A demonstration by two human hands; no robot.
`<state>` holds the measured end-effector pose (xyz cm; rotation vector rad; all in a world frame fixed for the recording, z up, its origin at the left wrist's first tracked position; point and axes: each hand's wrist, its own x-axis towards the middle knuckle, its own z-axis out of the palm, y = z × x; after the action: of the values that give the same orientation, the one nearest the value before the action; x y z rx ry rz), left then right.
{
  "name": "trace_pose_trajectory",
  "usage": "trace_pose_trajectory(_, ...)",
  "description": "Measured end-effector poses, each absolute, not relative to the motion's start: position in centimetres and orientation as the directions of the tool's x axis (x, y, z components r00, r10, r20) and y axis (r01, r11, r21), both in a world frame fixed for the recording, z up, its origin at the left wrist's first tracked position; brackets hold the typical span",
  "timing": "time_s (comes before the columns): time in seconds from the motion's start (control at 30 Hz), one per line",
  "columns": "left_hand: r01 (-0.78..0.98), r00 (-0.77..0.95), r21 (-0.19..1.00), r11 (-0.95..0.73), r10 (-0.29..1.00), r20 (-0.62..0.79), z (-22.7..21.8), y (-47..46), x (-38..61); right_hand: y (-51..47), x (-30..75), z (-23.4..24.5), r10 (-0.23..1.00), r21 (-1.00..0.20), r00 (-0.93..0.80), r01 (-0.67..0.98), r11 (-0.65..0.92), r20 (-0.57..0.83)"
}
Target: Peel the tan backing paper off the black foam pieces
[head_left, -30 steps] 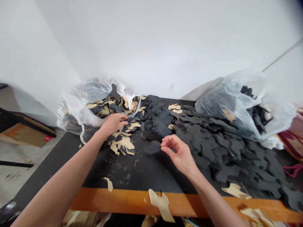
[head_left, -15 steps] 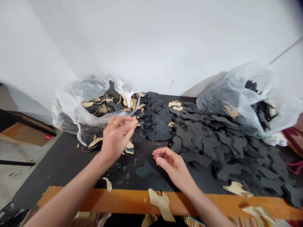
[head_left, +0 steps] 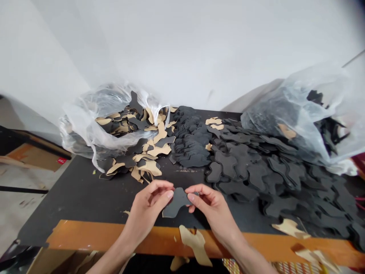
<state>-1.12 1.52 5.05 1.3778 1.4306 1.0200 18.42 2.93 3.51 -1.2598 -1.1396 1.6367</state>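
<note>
Our left hand [head_left: 145, 209] and right hand [head_left: 216, 207] pinch a flat, wavy piece [head_left: 176, 203], lobe facing away from orange tape [head_left: 85, 233]; long axis unclear.

White wall [head_left: 182, 49], black tabletop [head_left: 80, 194], orange front edge [head_left: 94, 236], grey floor [head_left: 21, 209], dark furniture [head_left: 11, 135] at left, kind unclear

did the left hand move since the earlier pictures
Yes: the left hand has come closer to the orange front strip, away from the beige-and-black pieces, and now holds a dark piece with the right hand.
</note>
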Motion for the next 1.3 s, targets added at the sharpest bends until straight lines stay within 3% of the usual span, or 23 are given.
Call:
trace_pose_trajectory(0.07,0.239,0.099,0.948,0.208,0.966,-0.237,5.5,1.9,-1.3,2.8,18.5,3.5,0.937,-0.953,-0.191,-0.023,-0.303,-0.293)
trace_pose_trajectory(0.17,0.237,0.178,0.925,0.297,0.923,-0.342,5.6,2.5,-1.3,2.6,18.6,3.6,0.941,-0.955,-0.168,0.000,-0.298,-0.293)
trace_pose_trajectory(0.63,0.200,0.385,0.877,0.437,0.788,-0.480,5.9,2.9,-1.3,2.3,19.6,3.2,0.893,-0.950,-0.344,-0.012,-0.313,-0.290)
trace_pose_trajectory(0.7,0.172,0.400,0.892,0.417,0.798,-0.450,6.1,2.7,-1.0,2.2,19.7,3.2,0.910,-0.972,-0.353,-0.011,-0.234,-0.215)
trace_pose_trajectory(0.83,0.034,0.471,0.909,0.417,0.795,-0.382,6.2,2.2,-0.5,2.0,20.2,3.6,0.925,-0.991,-0.378,0.108,0.084,0.038)
trace_pose_trajectory(1.0,0.154,0.370,0.934,0.322,0.858,-0.356,5.4,1.6,-0.3,1.5,20.9,3.2,0.851,-0.908,-0.466,0.201,0.369,0.242)
trace_pose_trajectory(1.3,0.157,0.323,0.944,0.291,0.888,-0.327,3.8,-1.0,0.8,-0.8,21.0,2.6,0.770,-0.771,-0.535,0.304,0.559,0.347)
